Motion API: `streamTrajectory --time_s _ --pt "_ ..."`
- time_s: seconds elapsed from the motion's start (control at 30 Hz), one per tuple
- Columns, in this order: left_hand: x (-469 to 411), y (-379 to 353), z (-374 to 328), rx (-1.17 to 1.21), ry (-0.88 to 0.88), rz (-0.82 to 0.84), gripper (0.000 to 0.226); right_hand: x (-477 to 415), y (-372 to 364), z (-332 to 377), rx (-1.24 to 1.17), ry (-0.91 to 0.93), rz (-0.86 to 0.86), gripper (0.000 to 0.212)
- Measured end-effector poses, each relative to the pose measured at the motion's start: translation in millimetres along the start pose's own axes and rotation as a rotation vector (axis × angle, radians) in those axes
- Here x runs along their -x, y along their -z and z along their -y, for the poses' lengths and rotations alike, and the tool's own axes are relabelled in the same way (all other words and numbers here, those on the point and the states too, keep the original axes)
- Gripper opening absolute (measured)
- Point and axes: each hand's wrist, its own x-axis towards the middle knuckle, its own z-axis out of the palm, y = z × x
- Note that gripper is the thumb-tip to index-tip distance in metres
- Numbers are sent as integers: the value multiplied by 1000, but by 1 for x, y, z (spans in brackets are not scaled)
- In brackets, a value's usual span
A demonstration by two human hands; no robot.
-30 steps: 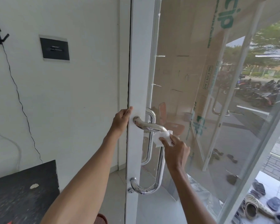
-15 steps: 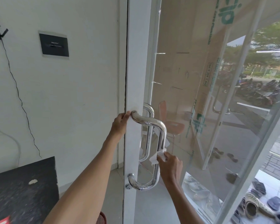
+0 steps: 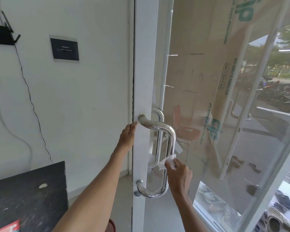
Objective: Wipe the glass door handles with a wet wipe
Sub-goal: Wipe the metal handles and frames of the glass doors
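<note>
— two hands are at the white door frame [image 3: 144, 81]. which one has the wet wipe [image 3: 163, 162]?
— the right hand [image 3: 178, 171]. its thumb and fingers pinch the wet wipe against the upright bar of the near handle [image 3: 172, 139], in the bar's lower half.
— and the left hand [image 3: 128, 136]?
— its fingers curl round the frame's edge, just below the handle's top mount.
— anything further back?
— a second handle [image 3: 158, 148] sits on the other side of the glass [image 3: 199, 72], and shoes [image 3: 274, 218] lie on the floor outside.
</note>
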Motion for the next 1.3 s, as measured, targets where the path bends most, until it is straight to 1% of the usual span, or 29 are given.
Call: streamTrajectory --time_s 0.1,0.2,0.27,0.4,0.5,0.57,0.67,0.77,0.8,0.83,0.87,0.9,0.97,1.07,1.13,1.2,1.3 --pt "-1 -1 6 17 -2 2 57 9 -7 -12 52 -43 6 17" --pt "0 -4 14 20 0 -9 64 4 -7 -12 83 -13 1 11" --pt "1 -6 18 30 -5 -14 65 -5 -3 -2 34 23 -34 10" --pt "3 -9 24 56 -12 -30 65 -25 9 23 -73 94 -137 19" --pt "6 -10 28 56 -6 -36 62 -24 8 20 -95 103 -143 21" --pt "6 -12 30 60 -5 -33 61 -14 -1 4 -48 91 -122 17" --pt "5 -12 34 57 -6 -32 60 11 -21 -30 25 -3 -45 20" --pt "2 -14 40 62 -23 -34 55 40 -35 -63 121 -122 82 20" --pt "1 -15 42 65 -31 -39 56 47 -37 -71 154 -149 120 25" --pt "-1 -16 44 66 -37 -46 57 51 -38 -76 185 -163 144 30" --pt "-1 -17 47 66 -42 -50 57 52 -38 -79 200 -166 155 30" --pt "-2 -18 48 63 -46 -54 56 50 -37 -79 201 -162 153 26" --pt "-2 -20 53 52 -57 -63 52 42 -35 -71 187 -120 106 14" --pt "-1 -22 61 53 -80 -68 48 28 -26 -48 102 -24 -27 13" --pt "0 -23 65 54 -87 -74 50 19 -22 -32 -8 13 -118 6" --pt "1 -25 68 57 -94 -80 51 11 -19 -22 -79 48 -176 14" --pt "1 -28 72 57 -103 -88 52 11 -24 -28 -78 49 -177 19"
